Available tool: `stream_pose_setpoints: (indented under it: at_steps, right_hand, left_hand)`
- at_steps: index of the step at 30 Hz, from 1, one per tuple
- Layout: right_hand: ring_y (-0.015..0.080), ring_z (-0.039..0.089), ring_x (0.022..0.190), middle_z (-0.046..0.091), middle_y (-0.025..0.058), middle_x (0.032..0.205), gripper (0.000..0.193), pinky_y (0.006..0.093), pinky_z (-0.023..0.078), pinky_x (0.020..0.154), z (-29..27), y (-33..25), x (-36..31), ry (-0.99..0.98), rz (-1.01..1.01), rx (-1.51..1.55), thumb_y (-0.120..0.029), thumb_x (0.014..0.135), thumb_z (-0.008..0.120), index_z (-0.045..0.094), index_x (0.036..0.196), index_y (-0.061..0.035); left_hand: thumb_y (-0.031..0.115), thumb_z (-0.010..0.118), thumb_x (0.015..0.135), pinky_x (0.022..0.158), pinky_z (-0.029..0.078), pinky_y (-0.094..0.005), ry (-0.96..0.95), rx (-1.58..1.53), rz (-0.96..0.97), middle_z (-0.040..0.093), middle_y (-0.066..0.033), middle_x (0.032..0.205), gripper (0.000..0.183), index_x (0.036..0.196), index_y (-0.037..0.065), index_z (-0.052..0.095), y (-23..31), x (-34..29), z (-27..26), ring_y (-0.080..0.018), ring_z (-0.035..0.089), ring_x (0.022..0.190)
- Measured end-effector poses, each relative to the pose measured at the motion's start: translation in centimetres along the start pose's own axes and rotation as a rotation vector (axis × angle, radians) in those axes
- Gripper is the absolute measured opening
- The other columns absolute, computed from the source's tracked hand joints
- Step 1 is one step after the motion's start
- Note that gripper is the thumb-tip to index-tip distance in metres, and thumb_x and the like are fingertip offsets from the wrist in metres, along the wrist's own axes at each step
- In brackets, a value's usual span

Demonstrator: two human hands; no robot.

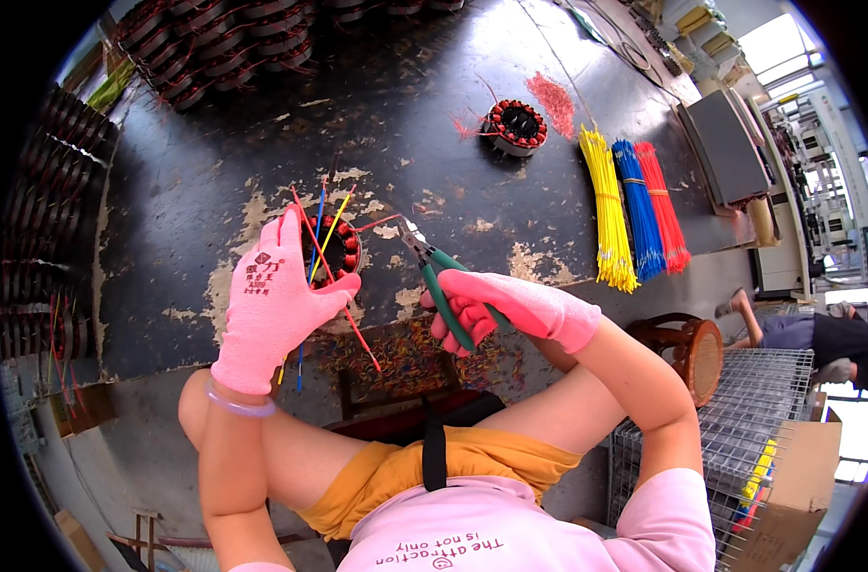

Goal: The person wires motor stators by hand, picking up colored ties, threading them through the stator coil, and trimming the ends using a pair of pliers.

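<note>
My left hand (270,297), in a pink glove, grips the left side of a motor stator (351,250) with red copper windings near the table's front edge. Its thumb reaches across the front of the stator. Red (361,336), blue (319,221) and yellow (332,232) lead wires lie across the stator. My gloved right hand (520,307) is wrapped around green-handled cutting pliers (428,265). The pliers' jaws are at the end of a thin reddish wire (380,222) that sticks out from the stator's right side. Whether the jaws touch it, I cannot tell.
Another stator (517,129) sits farther back beside red scraps (552,98). Bundles of yellow (606,212), blue (639,212) and red (664,208) wires lie at the right. Stacked stators (226,43) fill the back left. A wooden stool (701,357) and wire cage (720,415) stand right.
</note>
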State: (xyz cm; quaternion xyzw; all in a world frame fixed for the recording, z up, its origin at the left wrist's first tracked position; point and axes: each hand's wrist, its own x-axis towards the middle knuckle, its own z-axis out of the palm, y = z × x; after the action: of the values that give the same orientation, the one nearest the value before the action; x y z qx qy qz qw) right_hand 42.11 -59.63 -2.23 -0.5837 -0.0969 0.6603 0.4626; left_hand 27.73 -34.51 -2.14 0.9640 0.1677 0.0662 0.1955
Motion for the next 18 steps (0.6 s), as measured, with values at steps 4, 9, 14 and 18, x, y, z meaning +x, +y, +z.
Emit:
stream_pose_setpoints:
  at_steps: [4,9,14,18]
  right_hand:
    - [0.019,0.073,0.084,0.071,0.0103,0.1,0.071,0.033,0.06,0.076,0.2,-0.8,0.6,0.016,-0.009,-0.01,-0.067,0.096,0.058,0.056,0.127,-0.0035]
    - [0.0191,0.073,0.083,0.071,0.0102,0.099,0.072,0.033,0.06,0.076,0.3,-1.1,1.0,0.056,-0.018,-0.014,-0.068,0.095,0.06,0.056,0.126,-0.003]
    - [0.0187,0.072,0.079,0.07,0.0099,0.096,0.07,0.0326,0.06,0.072,0.6,-1.1,1.4,0.075,-0.031,-0.033,-0.066,0.096,0.06,0.056,0.123,-0.0023]
    - [0.0171,0.068,0.072,0.068,0.0088,0.089,0.062,0.0326,0.056,0.064,0.7,-0.9,1.8,0.103,-0.084,-0.038,-0.061,0.099,0.058,0.057,0.118,-0.0014]
  left_hand:
    - [0.053,0.086,0.073,0.101,0.05,-0.0453,0.032,0.046,-0.016,0.054,-0.0259,0.137,0.111,0.15,-0.01,0.036,0.7,-0.3,0.6,-0.0388,0.061,0.118]
    - [0.044,0.084,0.076,0.105,0.049,-0.0453,-0.019,0.09,-0.049,0.046,-0.0286,0.146,0.108,0.153,-0.009,0.03,1.8,-0.3,1.0,-0.0415,0.057,0.125]
    - [0.033,0.084,0.076,0.104,0.049,-0.0422,-0.066,-0.216,0.069,0.048,-0.0274,0.146,0.105,0.155,-0.007,0.029,-1.5,-0.5,0.0,-0.0386,0.058,0.126]
    - [0.036,0.087,0.074,0.102,0.051,-0.0408,-0.059,-0.146,0.042,0.049,-0.0257,0.145,0.11,0.155,-0.008,0.028,-0.3,-0.6,-0.4,-0.0365,0.06,0.125]
